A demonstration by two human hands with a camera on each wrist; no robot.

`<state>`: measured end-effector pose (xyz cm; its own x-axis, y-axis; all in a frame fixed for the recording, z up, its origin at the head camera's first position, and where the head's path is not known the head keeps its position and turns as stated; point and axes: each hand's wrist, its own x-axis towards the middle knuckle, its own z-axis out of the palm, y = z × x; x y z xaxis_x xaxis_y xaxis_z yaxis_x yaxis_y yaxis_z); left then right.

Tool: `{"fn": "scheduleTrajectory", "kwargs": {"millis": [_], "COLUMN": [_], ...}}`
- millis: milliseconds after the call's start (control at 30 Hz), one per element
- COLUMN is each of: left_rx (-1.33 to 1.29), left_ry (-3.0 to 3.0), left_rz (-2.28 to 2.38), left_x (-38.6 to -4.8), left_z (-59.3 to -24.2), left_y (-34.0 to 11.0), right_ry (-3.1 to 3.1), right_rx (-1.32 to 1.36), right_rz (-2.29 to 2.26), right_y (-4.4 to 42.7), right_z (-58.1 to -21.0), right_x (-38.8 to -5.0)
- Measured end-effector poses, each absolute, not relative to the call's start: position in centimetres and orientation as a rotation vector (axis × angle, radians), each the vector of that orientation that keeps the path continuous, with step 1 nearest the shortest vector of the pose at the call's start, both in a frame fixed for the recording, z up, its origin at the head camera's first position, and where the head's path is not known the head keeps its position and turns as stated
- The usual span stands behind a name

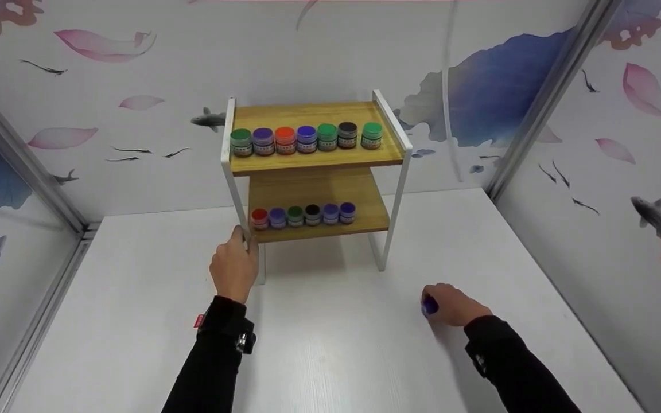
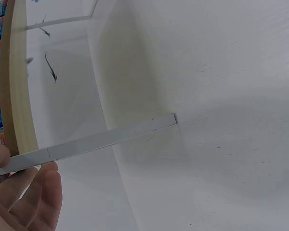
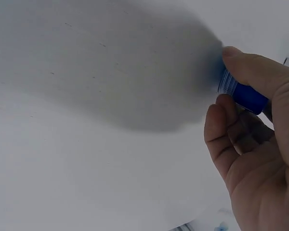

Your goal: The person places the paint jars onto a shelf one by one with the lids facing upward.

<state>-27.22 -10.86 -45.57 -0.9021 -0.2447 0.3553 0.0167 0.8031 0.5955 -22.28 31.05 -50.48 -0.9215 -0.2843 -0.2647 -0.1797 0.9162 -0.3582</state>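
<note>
My left hand grips the white front-left post of a two-tier shelf rack, just beside the lower board. In the left wrist view the thumb lies on one side of the post and the fingers on the other. My right hand pinches a small jar with a blue-purple lid between thumb and fingers, low over the white table to the right of the rack. Part of that jar is hidden by the hand. Along the upper board stand several lidded paint jars; a second row of jars lines the lower board.
White wall panels with painted petals and fish enclose the back and both sides. Metal corner posts stand at the back corners. The rack rests on the white tabletop near the back wall.
</note>
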Motion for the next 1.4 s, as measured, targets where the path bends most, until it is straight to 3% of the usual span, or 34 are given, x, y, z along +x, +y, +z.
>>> {"fn": "scheduleTrajectory", "kwargs": {"millis": [1400], "left_rx": [0.159], "left_ry": [-2.555], "left_rz": [-0.844], "left_x": [-27.2], "left_z": [-45.6], "left_y": [-10.9], "right_ry": [2.762], "right_rx": [-0.391], "right_rz": [-0.591], "right_y": [31.0], "right_z": [-50.5], "right_x": [-23.7]}}
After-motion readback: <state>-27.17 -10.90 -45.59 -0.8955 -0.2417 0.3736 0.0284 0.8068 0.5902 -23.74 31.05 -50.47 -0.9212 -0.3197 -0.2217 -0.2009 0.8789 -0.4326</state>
